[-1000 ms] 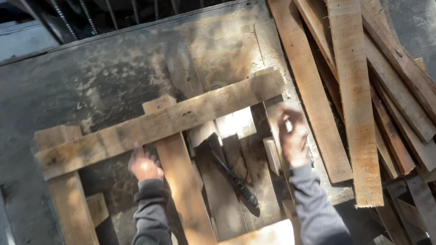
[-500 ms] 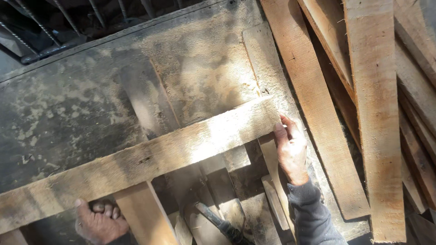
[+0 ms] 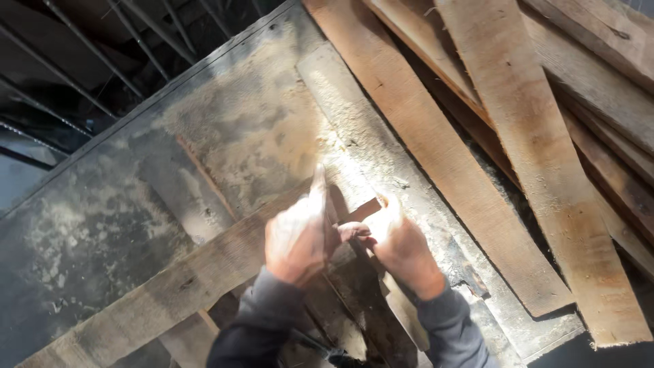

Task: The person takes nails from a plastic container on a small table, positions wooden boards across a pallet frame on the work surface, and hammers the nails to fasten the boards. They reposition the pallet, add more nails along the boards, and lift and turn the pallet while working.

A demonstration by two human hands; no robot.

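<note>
Weathered grey-brown wood fills the head view, the only one there is. A long plank [image 3: 170, 293] runs from the lower left of the frame up toward the centre, lying across a stained, dusty board surface [image 3: 225, 129] that takes up the left and middle. Both hands meet at the plank's upper end, just below the centre of the frame. The left hand [image 3: 296, 238] is wrapped over the end of the plank, fingers curled closed around it with one finger raised; this looks like a grip meant to steady or lift that end. The right hand [image 3: 402, 249] is closed beside it, fingers pinched on a short, narrow strip of wood [image 3: 361, 210] at the plank's tip, seemingly holding the small piece against the larger one. Grey sleeves [image 3: 443, 334] come up from the bottom edge.

In the upper right and right, several loose planks [image 3: 531, 150] lie stacked at a slant, overlapping one another, apparently a pile set aside within reach. Dark metal bars [image 3: 88, 61] cross the upper left corner beyond the board's edge.

No box, bin or other container shows anywhere in the frame; the wood lies loose on the surface and on itself.
</note>
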